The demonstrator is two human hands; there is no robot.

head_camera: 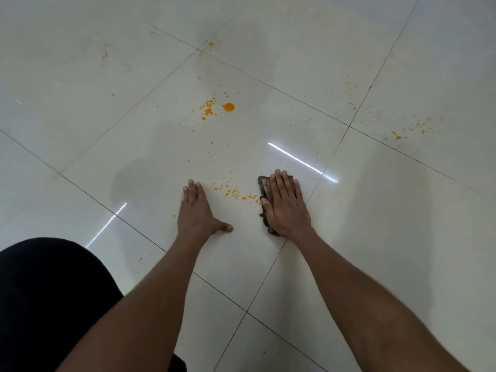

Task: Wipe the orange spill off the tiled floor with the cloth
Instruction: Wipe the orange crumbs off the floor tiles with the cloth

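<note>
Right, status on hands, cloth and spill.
Right hand flat on cloth; left hand flat on floor. Orange spill unwiped; droplets between hands. Nothing blocking.

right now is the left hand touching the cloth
Apart. The head view shows the left hand flat on bare floor, with orange drops between it and the cloth under the right hand.

The floor (349, 237) is glossy off-white tile crossed by thin dark grout lines. The spill (228, 106) is bright orange, one round blob amid scattered specks. The cloth (264, 186) is dull olive-brown with a pale checked pattern. The clothing (40, 291) is black.
</note>
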